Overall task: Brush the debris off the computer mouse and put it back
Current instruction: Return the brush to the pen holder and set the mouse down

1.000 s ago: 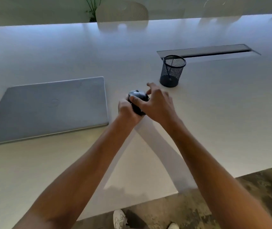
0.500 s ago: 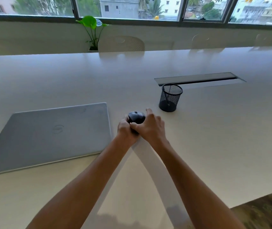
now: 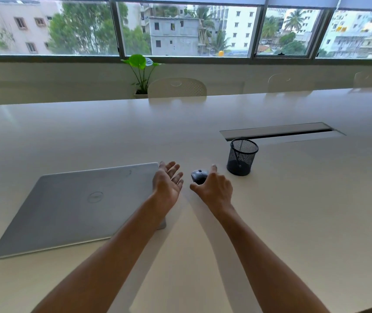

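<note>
The dark grey computer mouse (image 3: 199,176) sits on the white table (image 3: 293,211), between the laptop and the mesh cup. My right hand (image 3: 214,190) reaches over it from behind, thumb at its left rear and index finger along its right side, holding it. My left hand (image 3: 168,182) hovers just left of the mouse, palm turned inward, fingers spread, holding nothing. It overlaps the laptop's right edge. No debris can be made out on the mouse.
A closed silver laptop (image 3: 74,206) lies to the left. A black mesh pen cup (image 3: 242,157) stands right of the mouse, with a cable slot (image 3: 277,131) behind it. White chairs (image 3: 177,88) and a potted plant (image 3: 141,73) line the table's far side.
Both hands were clasped around the mouse; my left hand has let go and opened to the left. The mouse now rests on the table under my right hand. The view has tilted up.
</note>
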